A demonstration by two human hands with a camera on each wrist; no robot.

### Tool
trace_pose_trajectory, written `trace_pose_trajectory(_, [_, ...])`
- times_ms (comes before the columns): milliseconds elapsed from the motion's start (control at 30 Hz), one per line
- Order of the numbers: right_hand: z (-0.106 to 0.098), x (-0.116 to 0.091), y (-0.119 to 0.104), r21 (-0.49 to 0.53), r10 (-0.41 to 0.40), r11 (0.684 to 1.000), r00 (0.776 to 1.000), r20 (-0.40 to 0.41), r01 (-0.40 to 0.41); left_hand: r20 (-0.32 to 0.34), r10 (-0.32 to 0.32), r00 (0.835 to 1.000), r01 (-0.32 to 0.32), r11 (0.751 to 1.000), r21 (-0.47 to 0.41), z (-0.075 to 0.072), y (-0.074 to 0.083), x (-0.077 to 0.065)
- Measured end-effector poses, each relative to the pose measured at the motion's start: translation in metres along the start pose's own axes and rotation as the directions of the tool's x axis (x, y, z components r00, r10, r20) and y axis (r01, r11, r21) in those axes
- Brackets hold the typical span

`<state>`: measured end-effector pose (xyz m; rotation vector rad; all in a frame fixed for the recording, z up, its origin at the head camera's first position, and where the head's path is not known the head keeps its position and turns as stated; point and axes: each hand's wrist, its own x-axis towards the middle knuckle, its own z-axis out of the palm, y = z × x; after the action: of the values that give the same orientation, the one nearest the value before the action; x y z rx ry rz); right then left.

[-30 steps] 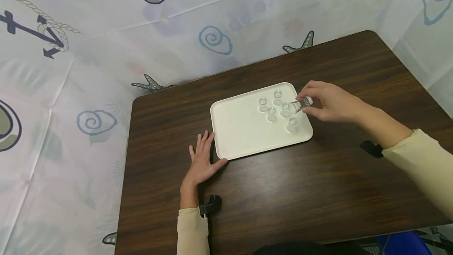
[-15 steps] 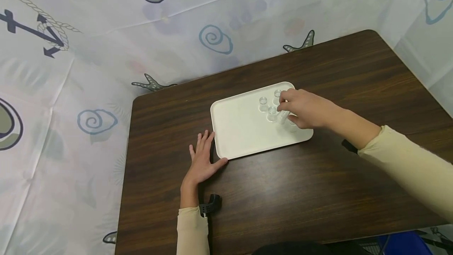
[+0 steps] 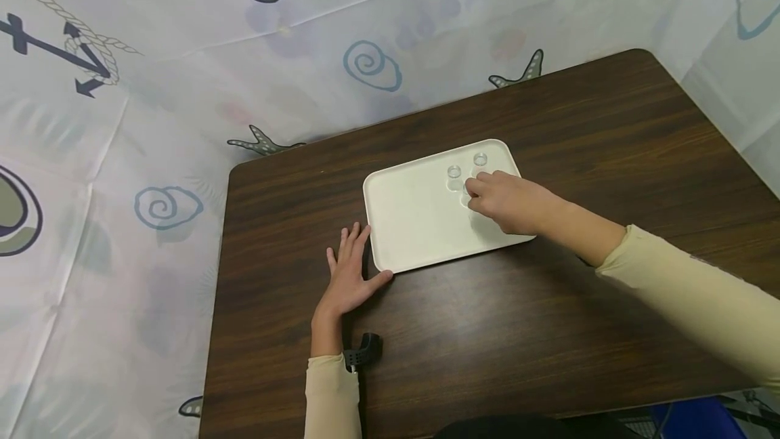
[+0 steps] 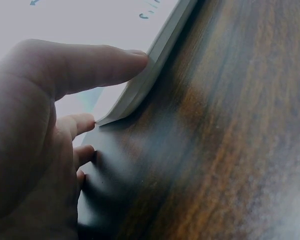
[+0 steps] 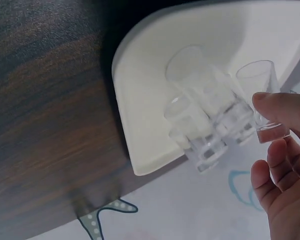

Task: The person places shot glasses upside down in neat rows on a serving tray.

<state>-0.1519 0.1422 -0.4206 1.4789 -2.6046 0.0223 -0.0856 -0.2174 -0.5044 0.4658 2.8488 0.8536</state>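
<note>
Clear shot glasses are clustered upside down, thick bases up, on a cream tray. Two of them, a left glass and a far glass, show past my right hand. In the right wrist view that hand pinches a shot glass near its thick base, between thumb and fingers. Its wide mouth faces the tray. From above, my hand mostly hides this glass. My left hand lies spread at the tray's near left corner, thumb on the rim and fingers along the left side.
The tray lies on a dark wood-grain table backed by a printed cloth. Its left half is bare. A black wrist device sits by my left cuff. Something blue stands below the table's front right.
My right hand has come left and down from over the tray's right edge, where it held a tilted shot glass, to among the standing glasses. My left hand has stayed at the corner.
</note>
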Motion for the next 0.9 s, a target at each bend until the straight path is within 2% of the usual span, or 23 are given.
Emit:
trace_pose_trajectory(167, [0.007, 0.0, -0.005, -0.05, -0.01, 0.999, 1.0, 0.027, 0.011, -0.006, 0.006, 1.0, -0.006, 1.0, 0.008, 0.0, 0.0, 0.0])
trace_pose_trajectory(533, [0.018, 0.005, -0.01, -0.093, -0.016, 0.995, 0.999, 0.047, 0.021, 0.018, -0.027, 0.999, 0.027, 0.999, 0.019, 0.0, -0.001, 0.0])
trace_pose_trajectory(900, [0.022, 0.005, -0.009, -0.108, -0.037, 0.993, 0.999, 0.009, 0.038, 0.009, -0.024, 1.0, 0.023, 1.0, 0.015, 0.001, -0.001, 0.001])
